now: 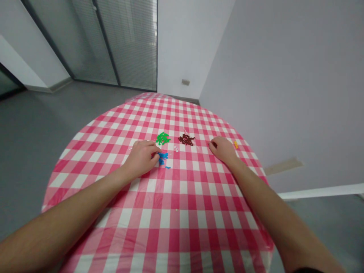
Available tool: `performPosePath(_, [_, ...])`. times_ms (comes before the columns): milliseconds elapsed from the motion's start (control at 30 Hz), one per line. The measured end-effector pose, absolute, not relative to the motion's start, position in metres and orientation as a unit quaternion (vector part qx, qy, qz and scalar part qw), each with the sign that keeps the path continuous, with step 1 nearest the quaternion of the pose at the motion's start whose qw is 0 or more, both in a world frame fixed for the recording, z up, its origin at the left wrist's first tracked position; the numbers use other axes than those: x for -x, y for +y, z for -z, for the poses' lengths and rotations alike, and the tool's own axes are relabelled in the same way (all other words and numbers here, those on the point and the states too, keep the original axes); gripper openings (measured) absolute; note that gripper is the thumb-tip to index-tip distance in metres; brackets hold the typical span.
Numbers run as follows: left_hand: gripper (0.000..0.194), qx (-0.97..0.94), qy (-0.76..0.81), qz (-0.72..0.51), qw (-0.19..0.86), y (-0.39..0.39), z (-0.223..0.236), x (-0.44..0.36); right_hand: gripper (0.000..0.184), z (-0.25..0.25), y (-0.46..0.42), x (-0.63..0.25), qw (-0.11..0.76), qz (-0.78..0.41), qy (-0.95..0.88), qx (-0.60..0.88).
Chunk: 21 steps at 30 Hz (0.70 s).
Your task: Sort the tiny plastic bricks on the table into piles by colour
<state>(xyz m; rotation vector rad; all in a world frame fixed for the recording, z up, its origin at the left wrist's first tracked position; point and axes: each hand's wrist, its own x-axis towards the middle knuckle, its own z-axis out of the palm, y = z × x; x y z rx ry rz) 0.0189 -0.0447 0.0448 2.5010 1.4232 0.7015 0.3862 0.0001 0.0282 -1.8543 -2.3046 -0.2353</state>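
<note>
My left hand (pixel 142 157) is at the left edge of a small pile of blue plastic pieces (pixel 163 158), thumb and forefinger closing on a piece there. One loose blue piece (pixel 168 167) lies just below the pile. Beyond these is a heap of green pieces (pixel 162 138), and right of it a heap of dark brown pieces (pixel 186 139). My right hand (pixel 223 148) rests on the cloth farther right, its fingers curled; whatever they may hold is hidden. A few small yellow pieces (pixel 236 144) lie just right of that hand.
A red-and-white checked cloth (pixel 170 220) covers the rounded table. Pale, clear bits (pixel 176 149) lie between the heaps. A grey wall (pixel 295 83) stands close on the right, and a glass partition (pixel 133 45) with blinds is at the back left.
</note>
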Motion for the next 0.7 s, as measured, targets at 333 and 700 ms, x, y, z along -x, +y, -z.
performPosePath(333, [0.029,-0.844,0.469,-0.242,0.095,-0.042,-0.045,-0.017,0.032,-0.028,0.022,-0.427,0.051,0.104,-0.692,0.713])
performPosePath(700, [0.029,-0.845,0.463,-0.251,0.094,-0.041,-0.046,-0.016,0.031,-0.027,0.026,-0.438,0.060,0.095,-0.663,0.740])
